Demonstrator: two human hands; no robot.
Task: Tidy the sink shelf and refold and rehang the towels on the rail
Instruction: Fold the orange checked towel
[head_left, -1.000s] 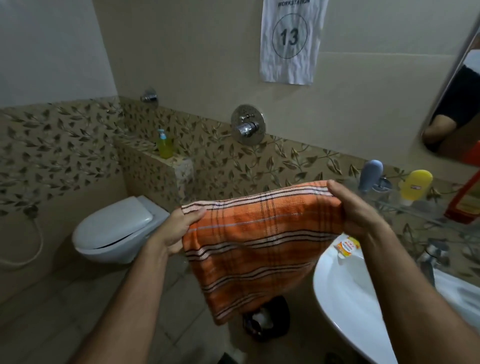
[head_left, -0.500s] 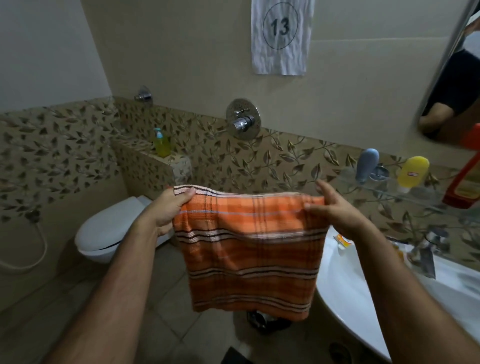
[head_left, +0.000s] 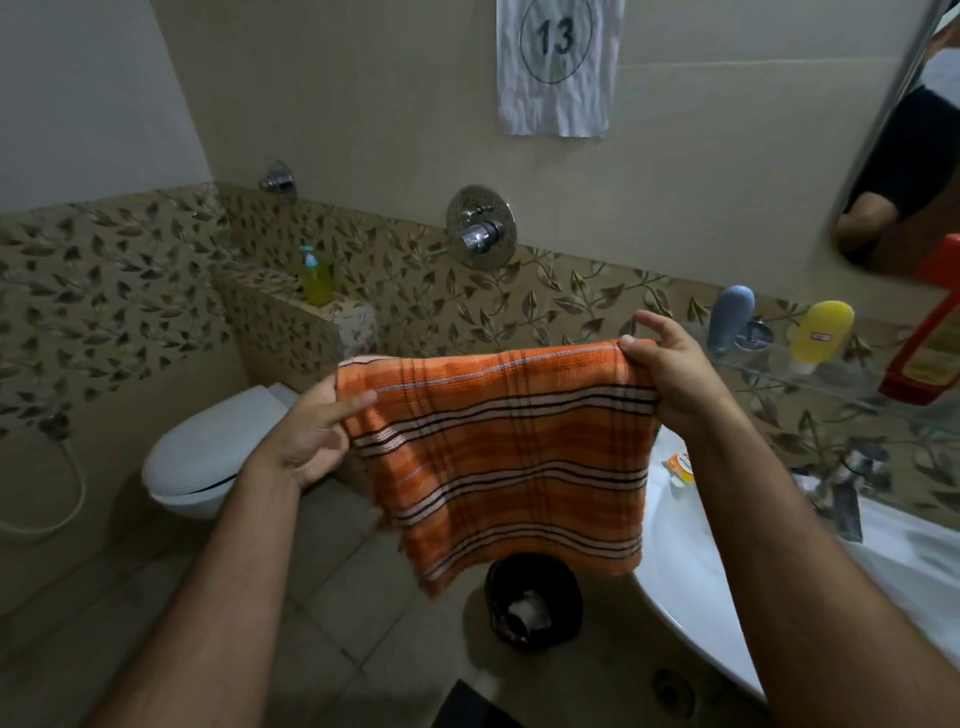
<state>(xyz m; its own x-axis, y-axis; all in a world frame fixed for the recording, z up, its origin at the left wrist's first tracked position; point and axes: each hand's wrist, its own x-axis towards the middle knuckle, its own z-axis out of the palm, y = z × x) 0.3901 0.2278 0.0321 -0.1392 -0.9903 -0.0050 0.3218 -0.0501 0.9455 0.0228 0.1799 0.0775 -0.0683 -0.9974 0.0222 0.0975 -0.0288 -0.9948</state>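
An orange striped towel (head_left: 509, 457) hangs folded in front of me, held up by its top edge. My left hand (head_left: 311, 431) pinches the top left corner. My right hand (head_left: 670, 379) grips the top right corner, with two fingers lifted off the cloth. On the glass sink shelf (head_left: 831, 379) at the right stand a blue-grey bottle (head_left: 730, 317), a yellow bottle (head_left: 821, 332) and an orange-red bottle (head_left: 924, 358). No towel rail is in view.
A white sink (head_left: 691, 571) with a chrome tap (head_left: 847, 478) sits at the right, a small orange packet (head_left: 680, 467) on its rim. A black bin (head_left: 535, 603) stands on the floor below the towel. The toilet (head_left: 208, 457) is at the left, a green soap bottle (head_left: 314, 278) on the ledge behind.
The towel went from bunched and slanted to hanging flat and squarer between my hands. Both hands rose slightly with its top edge; my right fingers opened a little.
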